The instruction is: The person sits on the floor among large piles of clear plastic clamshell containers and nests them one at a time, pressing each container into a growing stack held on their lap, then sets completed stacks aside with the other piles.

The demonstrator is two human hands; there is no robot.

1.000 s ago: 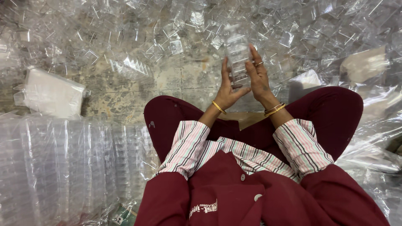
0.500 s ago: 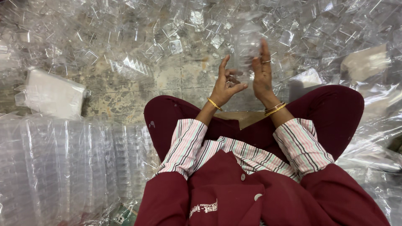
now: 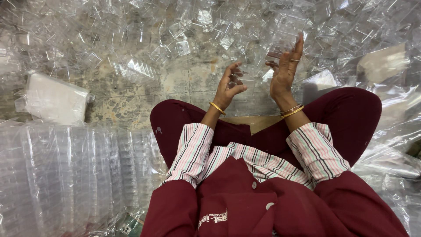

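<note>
Concrete floor (image 3: pixel 131 94) lay strewn with clear plastic pieces (image 3: pixel 188 30); left hand (image 3: pixel 229 86) half-curled and empty, right hand (image 3: pixel 285 70) open, flat against a clear piece (image 3: pixel 280 46), best steadied.

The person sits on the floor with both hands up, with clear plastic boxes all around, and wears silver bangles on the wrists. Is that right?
Nearly. The head view shows the bangles are gold, not silver. The rest holds: the left hand and right hand are raised, and clear plastic boxes lie all around on the floor.
</note>
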